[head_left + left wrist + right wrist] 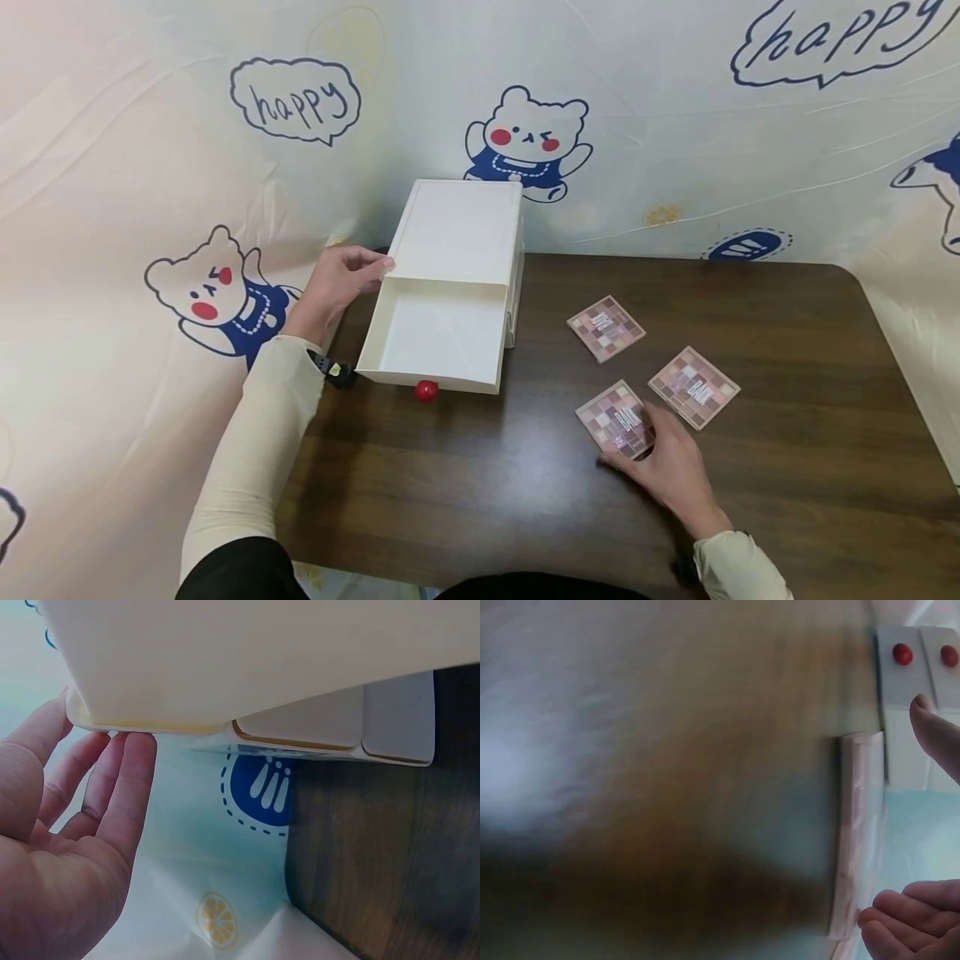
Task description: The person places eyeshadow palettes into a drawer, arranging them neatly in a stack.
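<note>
Pink case [609,417] lies fwd-left of R hand [667,471], btwn spread thumb & fingers; L hand [341,282] pinches box [459,229].

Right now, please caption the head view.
Left hand touching white box, drawer open; right hand around one of three checkered cases.

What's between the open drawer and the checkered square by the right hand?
Only bare tabletop separates the drawer from that checkered square in the head view.
</note>
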Motion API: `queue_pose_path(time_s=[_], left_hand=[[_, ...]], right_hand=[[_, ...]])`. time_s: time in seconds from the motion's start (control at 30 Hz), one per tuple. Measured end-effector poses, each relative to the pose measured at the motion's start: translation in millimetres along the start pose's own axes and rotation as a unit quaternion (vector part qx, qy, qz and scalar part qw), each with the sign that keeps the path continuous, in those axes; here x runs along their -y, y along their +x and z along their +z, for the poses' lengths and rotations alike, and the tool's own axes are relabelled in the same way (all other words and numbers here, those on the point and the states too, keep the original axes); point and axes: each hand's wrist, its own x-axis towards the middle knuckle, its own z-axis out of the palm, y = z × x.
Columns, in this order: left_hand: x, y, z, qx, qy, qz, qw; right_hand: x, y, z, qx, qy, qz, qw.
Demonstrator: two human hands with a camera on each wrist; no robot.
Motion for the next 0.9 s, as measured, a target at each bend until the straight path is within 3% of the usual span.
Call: queue_pose_path(time_s=[0.27,0.47,0.6,0.9], left_hand=[[17.5,11.3,-3.1,-0.009,0.002,-0.008,0.9999],[8.6,4.7,-1.6,-0.007,0.002,-0.010,0.9999],[18.7,9.5,-4.0,-0.018,0.006,-0.008,0.9998],[19.6,9.8,-2.2,-0.017,0.013,-0.004,0.9998]], right_hand=[[-8.6,-12.1,7.4,0.007,-0.029,0.017,0.999],[-12.9,-17.3,9.9,-0.001,-0.048,0.009,0.999],[-13.5,-17.3,9.6,0.000,-0.057,0.002,0.998],[-15.0,-15.3,6.9,-0.021,-0.027,0.000,0.999]])
